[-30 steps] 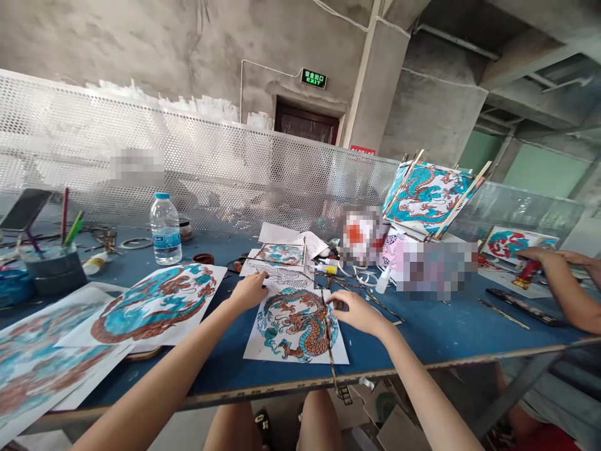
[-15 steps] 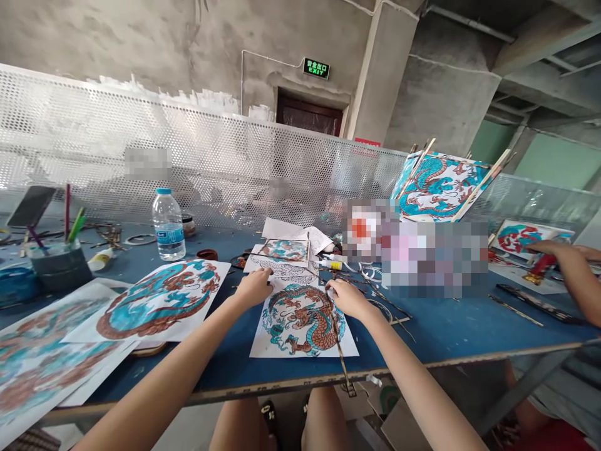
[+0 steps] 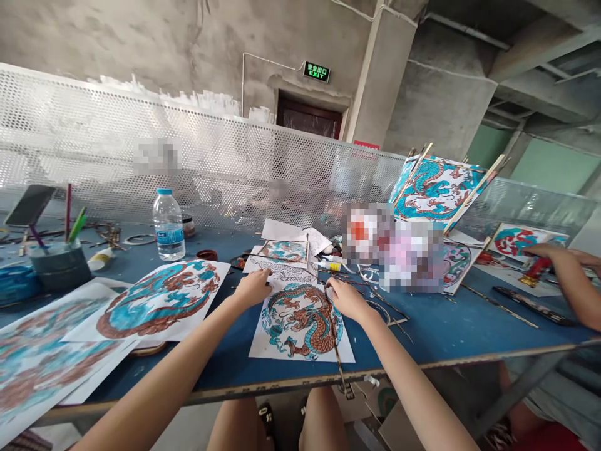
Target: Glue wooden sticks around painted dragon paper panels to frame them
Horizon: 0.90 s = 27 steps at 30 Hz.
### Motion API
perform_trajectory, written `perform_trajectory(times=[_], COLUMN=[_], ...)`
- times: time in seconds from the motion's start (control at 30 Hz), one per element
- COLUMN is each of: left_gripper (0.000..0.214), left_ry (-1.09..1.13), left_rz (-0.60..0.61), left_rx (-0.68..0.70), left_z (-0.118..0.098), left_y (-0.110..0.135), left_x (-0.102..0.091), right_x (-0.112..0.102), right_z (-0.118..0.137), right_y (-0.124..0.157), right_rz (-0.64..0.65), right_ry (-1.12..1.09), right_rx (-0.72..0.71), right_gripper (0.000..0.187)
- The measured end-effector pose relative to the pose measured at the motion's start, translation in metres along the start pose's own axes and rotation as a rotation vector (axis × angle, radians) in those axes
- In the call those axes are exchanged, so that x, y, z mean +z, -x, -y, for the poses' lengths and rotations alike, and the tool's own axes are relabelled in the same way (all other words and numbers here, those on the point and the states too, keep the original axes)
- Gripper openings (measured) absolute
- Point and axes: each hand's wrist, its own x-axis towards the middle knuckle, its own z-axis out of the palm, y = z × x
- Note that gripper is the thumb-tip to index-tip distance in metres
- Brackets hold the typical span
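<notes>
- A sheet with a coloured dragon drawing (image 3: pixel 303 319) lies flat on the blue table (image 3: pixel 225 351) straight in front of you, near the front edge.
- A thin dark stick (image 3: pixel 339 357) runs down the right part of that sheet, slightly slanted, its lower end jutting out past the table's edge.
- Your right hand (image 3: pixel 347 297) is at the sheet's upper right, fingers curled narrow at the top of the stick; whether they truly pinch it, you cannot tell from this view.
- Your left hand (image 3: pixel 253 288) is at the upper left corner, fingers bent and close together (its fingertips are partly hidden, so you cannot tell whether it grips the paper or only rests there).
- To work well here, press the left corner lightly, so that the paper neither slides nor creases.
- Guide the stick from its top with a light touch; judging by its thinness, it could bend or roll if pushed hard.
- Mind the overhanging end: a knock from your knee or forearm would probably swing the whole stick askew.
- Just beyond, an uncoloured line drawing (image 3: pixel 286 270) lies near both hands; avoid dragging it along.
- A water bottle (image 3: pixel 169 235) stands upright farther left, well apart from your fingers.
</notes>
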Motion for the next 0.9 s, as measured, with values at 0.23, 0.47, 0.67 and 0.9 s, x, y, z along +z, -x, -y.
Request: perform_trajectory(times=[0.23, 0.47, 0.67, 0.9], left_gripper=[0.044, 0.047, 0.045, 0.044], left_ry=[-0.012, 0.007, 0.004, -0.02], left_rz=[-0.01, -0.036, -0.053, -0.046], left_rx=[0.006, 0.013, 0.007, -0.013], left_z=[0.001, 0.004, 0.004, -0.002], left_y=[-0.001, -0.004, -0.004, 0.0], left_x=[0.002, 0.005, 0.003, 0.001], right_x=[0.001, -0.011, -0.044, -0.035], right_z=[-0.009, -0.023, -0.081, -0.145], right_y=[0.004, 0.002, 0.019, 0.085], right_rz=[-0.029, -0.286, -0.688, -0.386], right_ry=[-0.136, -0.351, -0.589, -0.306], right_rx=[-0.092, 0.058, 0.302, 0.503], right_gripper=[0.025, 0.022, 0.022, 0.022])
